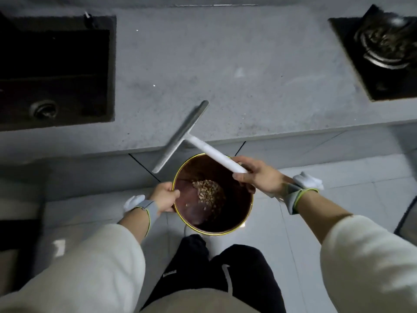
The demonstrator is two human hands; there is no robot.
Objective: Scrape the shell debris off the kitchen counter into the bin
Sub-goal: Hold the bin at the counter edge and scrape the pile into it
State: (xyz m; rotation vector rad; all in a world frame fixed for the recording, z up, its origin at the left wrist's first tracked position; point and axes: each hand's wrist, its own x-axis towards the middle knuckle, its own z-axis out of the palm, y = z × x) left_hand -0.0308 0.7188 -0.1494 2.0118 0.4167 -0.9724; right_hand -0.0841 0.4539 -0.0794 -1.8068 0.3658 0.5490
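Note:
A round dark-red bin [234, 219] with a yellow rim hangs just below the counter's front edge. A heap of brown shell debris [208, 193] lies inside it. My left hand [164, 197] grips the bin's left rim. My right hand [257, 175] holds the white handle of a T-shaped scraper [180, 136]. The scraper's grey blade slants across the front edge of the grey kitchen counter [225, 75], its lower end hanging off beside the bin.
A dark sink [54, 73] is set into the counter at the left. A gas hob [383, 50] with a burner sits at the right. Pale floor tiles [316, 195] lie below, with my dark trouser legs at bottom centre.

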